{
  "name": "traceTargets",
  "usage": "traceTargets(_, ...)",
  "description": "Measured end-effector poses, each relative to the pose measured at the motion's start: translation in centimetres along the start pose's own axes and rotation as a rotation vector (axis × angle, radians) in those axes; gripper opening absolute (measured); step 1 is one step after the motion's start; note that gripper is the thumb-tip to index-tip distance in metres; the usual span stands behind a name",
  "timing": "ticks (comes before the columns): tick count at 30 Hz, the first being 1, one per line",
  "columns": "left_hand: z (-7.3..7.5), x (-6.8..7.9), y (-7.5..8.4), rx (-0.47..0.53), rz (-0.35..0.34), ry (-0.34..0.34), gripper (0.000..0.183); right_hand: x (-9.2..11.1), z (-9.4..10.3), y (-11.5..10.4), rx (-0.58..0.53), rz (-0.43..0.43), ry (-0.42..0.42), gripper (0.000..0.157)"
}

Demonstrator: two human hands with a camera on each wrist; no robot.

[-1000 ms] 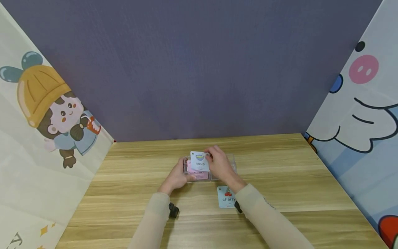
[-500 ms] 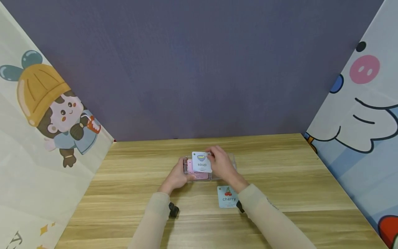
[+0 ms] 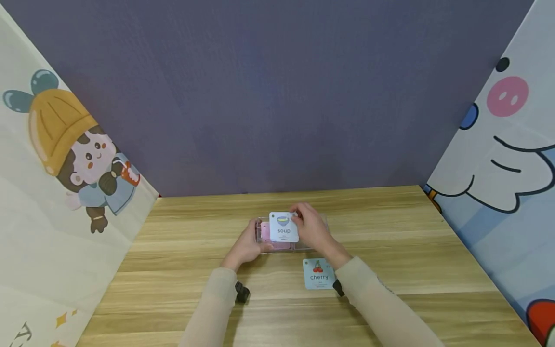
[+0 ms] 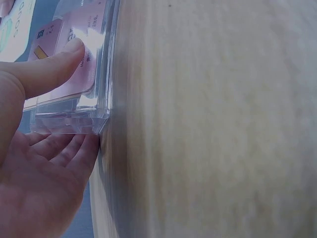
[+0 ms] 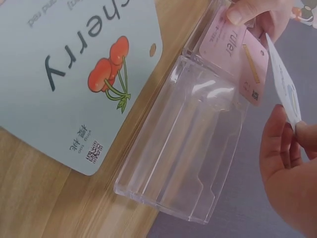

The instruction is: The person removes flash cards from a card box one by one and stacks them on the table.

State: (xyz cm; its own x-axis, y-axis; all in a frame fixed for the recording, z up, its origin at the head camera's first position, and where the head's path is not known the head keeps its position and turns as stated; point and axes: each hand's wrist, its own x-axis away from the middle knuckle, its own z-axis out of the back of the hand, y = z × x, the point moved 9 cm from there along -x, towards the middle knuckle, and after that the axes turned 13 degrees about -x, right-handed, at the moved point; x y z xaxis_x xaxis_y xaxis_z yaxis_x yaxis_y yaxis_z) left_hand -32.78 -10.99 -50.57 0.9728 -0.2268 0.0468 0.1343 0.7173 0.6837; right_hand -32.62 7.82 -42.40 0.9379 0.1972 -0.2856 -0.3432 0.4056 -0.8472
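Note:
My right hand (image 3: 312,229) pinches the white soup flashcard (image 3: 284,233) by its upper right corner. The card is held up over the left part of a clear plastic box (image 5: 171,163) with two compartments. A pink ruler card (image 5: 223,42) lies in the left compartment, partly hidden in the head view by the soup card. At the box's left end my left hand (image 3: 246,246) grips it, the thumb (image 4: 57,69) on the pink card and the fingers against the end wall. In the right wrist view the right compartment shows bare plastic.
A pale blue cherry card (image 3: 318,274) lies face up on the wooden table (image 3: 173,270), in front of the box and near the right wrist. A dark grey panel (image 3: 277,96) stands behind the table, with printed cartoon sheets on both sides.
The right hand has drawn the soup card slightly to the right and toward me, and the card now faces the head camera more squarely. The left hand and box have stayed put.

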Motion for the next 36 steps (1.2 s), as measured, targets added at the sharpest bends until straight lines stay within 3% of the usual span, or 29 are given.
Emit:
traceTargets(23, -0.2, -0.3, -0.2, 0.023, -0.014, 0.010, 0.096, 0.7, 1.4, -0.2, -0.168, -0.023, -0.004, 0.015)
traceTargets(36, -0.2, -0.4, -0.2, -0.022, 0.006, 0.007, 0.096, 1.1, 2.0, 0.0, -0.182, -0.064, -0.024, 0.015)
